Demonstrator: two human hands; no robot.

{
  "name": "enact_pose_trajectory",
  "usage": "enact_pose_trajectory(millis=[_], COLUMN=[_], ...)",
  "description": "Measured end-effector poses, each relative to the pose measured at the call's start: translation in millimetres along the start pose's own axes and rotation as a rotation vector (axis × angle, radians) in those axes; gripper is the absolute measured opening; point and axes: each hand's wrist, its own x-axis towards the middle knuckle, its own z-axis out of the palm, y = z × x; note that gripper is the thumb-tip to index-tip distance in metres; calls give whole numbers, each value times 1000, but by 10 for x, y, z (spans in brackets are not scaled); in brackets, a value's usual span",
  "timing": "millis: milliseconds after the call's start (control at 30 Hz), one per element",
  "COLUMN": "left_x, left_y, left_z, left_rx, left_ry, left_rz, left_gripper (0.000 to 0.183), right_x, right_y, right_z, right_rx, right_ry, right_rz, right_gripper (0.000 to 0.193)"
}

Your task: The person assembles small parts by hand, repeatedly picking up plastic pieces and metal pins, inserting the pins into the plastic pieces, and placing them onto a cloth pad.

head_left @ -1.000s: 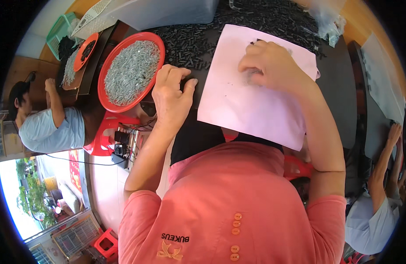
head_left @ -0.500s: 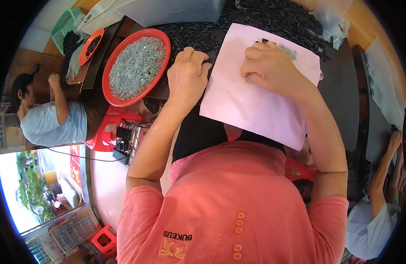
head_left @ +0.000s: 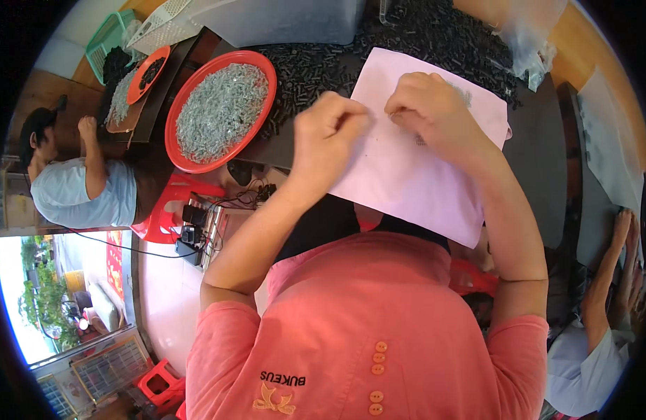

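A pink sheet [head_left: 407, 185] lies over the table's front edge and hangs toward my lap. Above its left side is my left hand [head_left: 328, 140], slightly blurred, thumb and forefinger brought together in a pinch. My right hand [head_left: 435, 115] is over the sheet's upper part with its fingers curled inward, a short way from the left. Whatever either hand holds is too small or hidden to make out. A small pile of greyish pieces on the sheet shows partly behind my right hand. Left of my hands stands a red round tray [head_left: 170, 133] heaped with small shiny, clear-grey pieces [head_left: 221, 112].
Many short black pieces [head_left: 428, 31] spread over the dark table [head_left: 540, 140]. A translucent bin [head_left: 281, 24] stands at the back, with a plastic bag [head_left: 533, 59] at the back right. One co-worker [head_left: 85, 189] sits at left; another person's arms [head_left: 610, 273] show at right.
My left hand has moved right from the table edge onto the sheet, closer to my right hand. The right hand has shifted slightly down, its fingers still curled.
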Motion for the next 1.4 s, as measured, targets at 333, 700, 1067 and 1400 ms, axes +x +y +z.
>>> enact_pose_trajectory(millis=[333,700,1067,1400], left_x=[206,302,269,229], left_y=[130,123,-10,-204], left_z=[209,171,340,592], left_rx=[-909,-977,-21,203], left_ry=[-176,-191,126,271], left_rz=[-588,-675,344,594], left_gripper=[14,12,13,11], right_x=[22,-6,30,-18], right_y=[41,48,73,59], right_z=[-81,-41,-94,-172], right_rx=[840,870,954,1008], right_ry=[115,125,28,-25], right_rz=[506,543,761,916], right_gripper=[9,6,13,13])
